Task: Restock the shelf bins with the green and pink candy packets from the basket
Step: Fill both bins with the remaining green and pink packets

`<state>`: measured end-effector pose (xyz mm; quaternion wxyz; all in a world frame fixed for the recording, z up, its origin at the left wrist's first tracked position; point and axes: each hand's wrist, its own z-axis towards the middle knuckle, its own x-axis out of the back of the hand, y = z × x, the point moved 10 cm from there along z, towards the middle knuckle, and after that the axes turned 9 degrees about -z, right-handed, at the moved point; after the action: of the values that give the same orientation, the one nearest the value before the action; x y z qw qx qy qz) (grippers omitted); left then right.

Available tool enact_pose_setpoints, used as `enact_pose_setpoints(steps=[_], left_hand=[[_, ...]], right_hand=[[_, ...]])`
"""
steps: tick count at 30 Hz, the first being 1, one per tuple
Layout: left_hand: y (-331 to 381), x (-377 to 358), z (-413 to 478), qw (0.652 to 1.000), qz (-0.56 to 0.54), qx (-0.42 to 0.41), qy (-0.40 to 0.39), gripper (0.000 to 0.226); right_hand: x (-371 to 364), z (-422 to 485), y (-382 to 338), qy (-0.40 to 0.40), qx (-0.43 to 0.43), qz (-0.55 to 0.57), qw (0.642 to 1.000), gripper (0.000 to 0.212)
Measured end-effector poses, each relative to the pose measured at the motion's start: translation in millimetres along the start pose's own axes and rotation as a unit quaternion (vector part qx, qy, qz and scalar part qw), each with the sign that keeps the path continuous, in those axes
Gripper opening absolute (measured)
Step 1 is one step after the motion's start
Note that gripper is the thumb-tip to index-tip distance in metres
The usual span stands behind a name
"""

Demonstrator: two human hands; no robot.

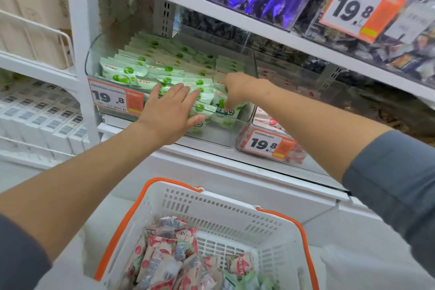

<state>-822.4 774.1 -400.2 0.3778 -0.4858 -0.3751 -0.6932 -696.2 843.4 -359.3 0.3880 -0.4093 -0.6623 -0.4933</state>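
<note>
A clear shelf bin (94,54) holds rows of green candy packets (150,63). My left hand (169,108) lies flat with straight fingers against the bin's front edge and the front packets. My right hand (235,89) reaches into the bin's right front corner, fingers curled down onto a green packet (220,102). To the right sits a second clear bin (247,141) with pink packets (266,120). Below stands a white basket (211,209) with orange handles, holding pink packets (162,254) and a few green ones (242,280).
Orange price tags marked 19.8 hang on both bins (115,99). The shelf above (235,19) carries purple packets and overhangs the bins. White boxes with barcodes (42,115) fill the rack at left. A white ledge (235,176) runs between bins and basket.
</note>
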Motion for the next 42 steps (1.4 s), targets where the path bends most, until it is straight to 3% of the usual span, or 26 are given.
enact_pose_setpoints(steps=[3, 7, 12, 18, 21, 26, 27, 29, 32, 35, 39, 42], left_hand=[[-1, 0, 0, 1.000, 0.001, 0.004, -0.001, 0.073], [0, 2, -1, 1.000, -0.001, 0.000, 0.004, 0.072], [-1, -1, 1, 1.000, -0.003, 0.000, -0.008, 0.073], [0, 0, -1, 1.000, -0.004, -0.003, -0.006, 0.073], [0, 1, -2, 1.000, -0.028, 0.003, -0.001, 0.070], [41, 47, -15, 0.975, -0.123, -0.025, 0.183, 0.033], [50, 49, -20, 0.966, -0.169, -0.011, 0.195, 0.022], [65, 23, -27, 0.950, -0.279, 0.045, 0.132, 0.008], [85, -62, -46, 0.944, -0.302, 0.114, -0.063, 0.005], [100, -138, -75, 0.931, -0.248, 0.118, -0.240, 0.012], [111, -191, -96, 0.926, -0.162, 0.079, -0.333, 0.023], [117, -209, -102, 0.923, -0.131, 0.056, -0.358, 0.013]], right_hand=[[-4, 3, -6, 0.006, -0.009, -0.002, 1.000, 0.033], [6, 0, -8, -0.010, -0.009, -0.014, 1.000, 0.051], [21, 7, 9, -0.013, -0.021, 0.026, 0.999, 0.035], [14, 14, 9, 0.037, -0.039, 0.020, 0.998, 0.030], [27, 9, 15, 0.093, -0.041, 0.051, 0.994, 0.004], [34, -61, 24, 0.282, 0.013, 0.184, 0.941, 0.023], [25, -83, 21, 0.305, 0.032, 0.207, 0.929, 0.022], [-10, -118, 16, 0.320, 0.064, 0.255, 0.910, 0.018], [-104, -139, 8, 0.225, 0.059, 0.290, 0.928, 0.019], [-237, -146, -1, 0.001, 0.034, 0.284, 0.958, 0.022], [-399, -179, 5, -0.258, -0.008, 0.252, 0.933, 0.018], [-459, -208, 12, -0.352, -0.043, 0.234, 0.905, 0.026]])
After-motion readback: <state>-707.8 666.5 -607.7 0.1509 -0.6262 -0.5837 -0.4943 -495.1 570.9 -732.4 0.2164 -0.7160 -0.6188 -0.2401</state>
